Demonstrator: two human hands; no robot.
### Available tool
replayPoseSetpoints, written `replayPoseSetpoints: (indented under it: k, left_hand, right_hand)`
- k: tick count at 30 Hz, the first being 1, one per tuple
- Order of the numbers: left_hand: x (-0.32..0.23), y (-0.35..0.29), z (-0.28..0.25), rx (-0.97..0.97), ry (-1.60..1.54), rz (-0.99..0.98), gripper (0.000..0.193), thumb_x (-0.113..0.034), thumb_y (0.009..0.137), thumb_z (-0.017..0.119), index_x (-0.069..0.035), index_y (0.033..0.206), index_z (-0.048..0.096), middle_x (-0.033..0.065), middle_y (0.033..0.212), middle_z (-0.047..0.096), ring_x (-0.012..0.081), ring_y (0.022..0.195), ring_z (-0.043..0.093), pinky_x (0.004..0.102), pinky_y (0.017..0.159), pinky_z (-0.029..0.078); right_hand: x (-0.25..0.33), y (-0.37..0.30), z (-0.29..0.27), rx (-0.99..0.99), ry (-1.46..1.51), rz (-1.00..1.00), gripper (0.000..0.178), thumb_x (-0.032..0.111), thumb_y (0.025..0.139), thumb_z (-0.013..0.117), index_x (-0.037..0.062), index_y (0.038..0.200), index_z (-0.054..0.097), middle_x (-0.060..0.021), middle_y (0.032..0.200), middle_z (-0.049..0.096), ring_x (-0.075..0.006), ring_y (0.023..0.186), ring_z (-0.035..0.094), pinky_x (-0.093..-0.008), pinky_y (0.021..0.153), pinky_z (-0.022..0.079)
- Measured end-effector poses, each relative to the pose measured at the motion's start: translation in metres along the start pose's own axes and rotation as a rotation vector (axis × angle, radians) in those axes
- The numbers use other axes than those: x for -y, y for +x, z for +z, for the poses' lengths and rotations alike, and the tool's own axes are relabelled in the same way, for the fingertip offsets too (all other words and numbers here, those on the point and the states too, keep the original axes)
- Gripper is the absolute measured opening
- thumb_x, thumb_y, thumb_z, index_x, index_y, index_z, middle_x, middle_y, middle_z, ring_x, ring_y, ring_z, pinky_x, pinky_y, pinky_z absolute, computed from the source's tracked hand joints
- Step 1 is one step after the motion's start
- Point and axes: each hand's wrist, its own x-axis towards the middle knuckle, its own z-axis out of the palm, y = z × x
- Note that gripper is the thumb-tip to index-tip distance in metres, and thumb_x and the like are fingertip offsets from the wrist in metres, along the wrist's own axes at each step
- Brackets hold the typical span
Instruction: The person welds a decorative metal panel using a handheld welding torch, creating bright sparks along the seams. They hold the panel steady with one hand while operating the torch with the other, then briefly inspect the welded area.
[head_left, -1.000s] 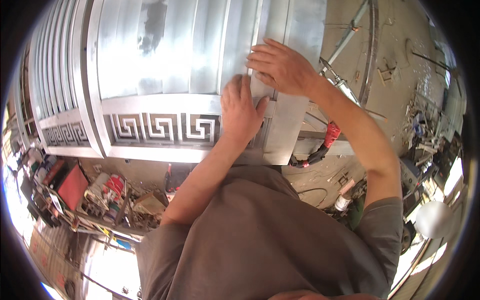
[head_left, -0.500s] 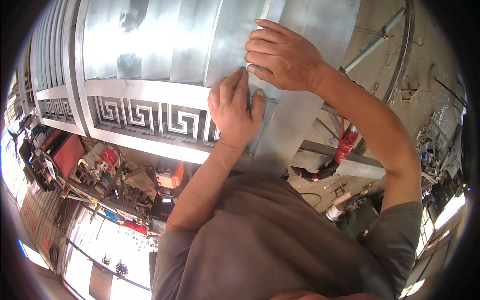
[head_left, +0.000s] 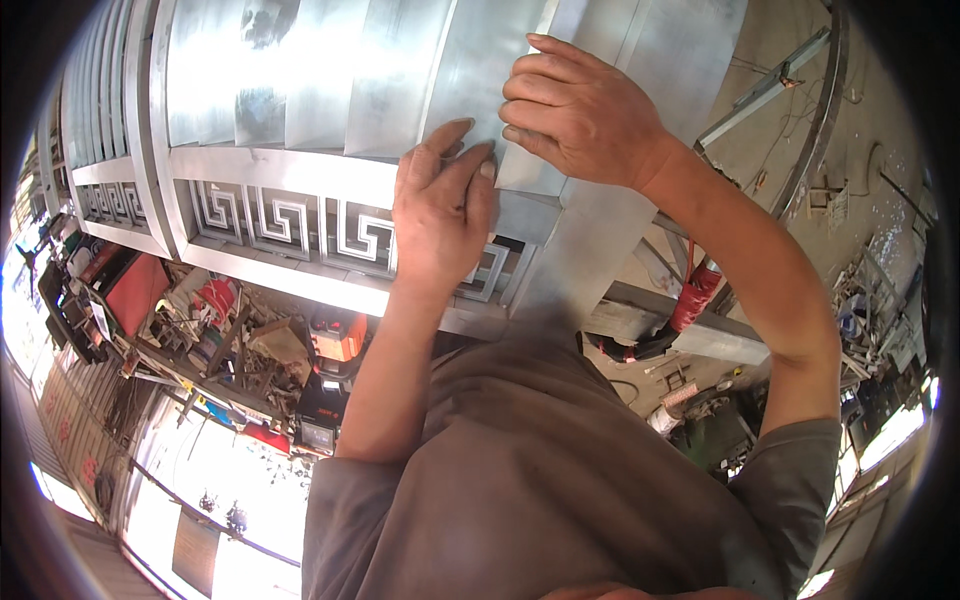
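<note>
A large silvery metal panel (head_left: 395, 80) of long overlapping slats lies in front of me, with a row of square spiral fretwork (head_left: 275, 225) set in its frame nearest me. My right hand (head_left: 590, 115) has its fingers bent over the raised edge of a metal slat (head_left: 530, 170) near the panel's right side. What its fingertips press on is partly hidden. My left hand (head_left: 440, 205) is over the frame rail (head_left: 285, 168) at the slat ends, left of the right hand. Its fingers are bent and apart, with nothing visible between them.
A wide flat metal post (head_left: 590, 240) borders the panel on the right. Beyond it are a red-wrapped cable (head_left: 695, 295), a metal beam (head_left: 720, 340) and loose bars on the floor. Lower left, a cluttered bench holds scraps and an orange-and-black tool case (head_left: 338, 335).
My left hand has drawn back leftward from the slat's edge, and its fingers have spread. The right hand stays at the same slat. The view has shifted slightly.
</note>
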Motion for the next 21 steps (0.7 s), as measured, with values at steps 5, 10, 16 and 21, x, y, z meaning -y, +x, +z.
replayPoseSetpoints:
  k: [5,10,16,21]
  left_hand:
    - [0.006,0.010,-0.020,0.156,-0.088,0.015,0.027,0.004,0.084,0.072,-0.004,0.109,0.081,0.0107,0.134,0.066,0.0317,0.111,0.062,0.0418,0.097,0.054]
    - [0.008,0.016,-0.025,0.204,-0.095,0.018,0.020,-0.002,0.084,0.078,-0.005,0.104,0.081,0.0092,0.130,0.066,0.0315,0.109,0.062,0.0423,0.095,0.053]
    - [0.011,0.018,-0.022,0.209,-0.097,-0.010,0.021,-0.012,0.085,0.083,-0.007,0.105,0.082,0.0056,0.129,0.068,0.0288,0.113,0.060,0.0416,0.097,0.052]
    - [0.007,0.020,-0.022,0.217,-0.088,-0.047,0.019,-0.012,0.084,0.084,-0.007,0.102,0.083,0.0059,0.125,0.069,0.0294,0.111,0.062,0.0429,0.096,0.052]
  right_hand:
    - [0.000,0.001,0.002,-0.004,0.001,0.026,0.014,0.026,0.090,0.077,0.0152,0.092,0.069,0.0049,0.104,0.067,-0.0167,0.114,0.064,-0.0398,0.124,0.043]
    - [0.001,0.001,0.001,0.016,0.023,0.056,0.013,0.025,0.089,0.079,0.0159,0.091,0.070,0.0053,0.105,0.067,-0.0164,0.115,0.064,-0.0395,0.124,0.043]
    - [0.002,0.002,0.000,0.032,0.019,0.080,0.011,0.025,0.089,0.079,0.0173,0.091,0.072,0.0053,0.106,0.068,-0.0163,0.115,0.064,-0.0395,0.123,0.044]
    - [0.000,0.004,0.000,0.027,0.024,0.064,0.013,0.025,0.088,0.079,0.0161,0.090,0.070,0.0046,0.105,0.068,-0.0169,0.114,0.064,-0.0398,0.124,0.043]
